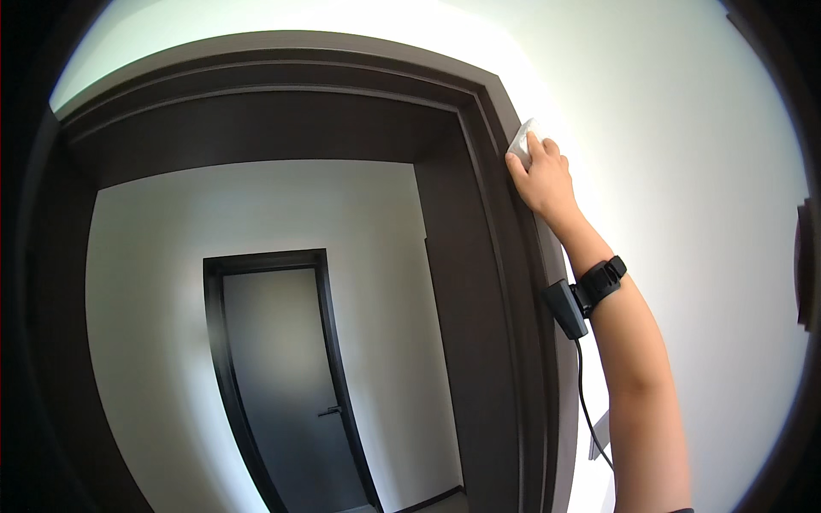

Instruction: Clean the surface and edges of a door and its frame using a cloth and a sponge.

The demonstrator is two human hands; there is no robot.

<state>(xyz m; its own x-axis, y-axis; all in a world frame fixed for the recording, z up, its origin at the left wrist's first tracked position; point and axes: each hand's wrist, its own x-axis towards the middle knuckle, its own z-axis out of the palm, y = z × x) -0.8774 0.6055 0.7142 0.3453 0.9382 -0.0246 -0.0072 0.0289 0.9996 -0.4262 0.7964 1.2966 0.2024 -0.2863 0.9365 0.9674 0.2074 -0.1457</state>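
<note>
My right hand (pixel 546 176) is raised high and holds a white folded cloth or wipe (pixel 524 142) against the outer edge of a dark brown door frame (pixel 507 211), just below its upper right corner. Thumb and fingers spread over the white piece, and its far side is hidden. A black strap (pixel 601 281) circles my forearm and carries a small dark box-shaped device (pixel 566 309), from which a black cable hangs down. My left hand is out of view.
Beyond the doorway stands a closed door with a frosted grey panel (pixel 288 359) and a dark lever handle (pixel 330 411). A pale wall (pixel 693 192) adjoins the frame on the right, with a dark object (pixel 805 266) at the far right rim.
</note>
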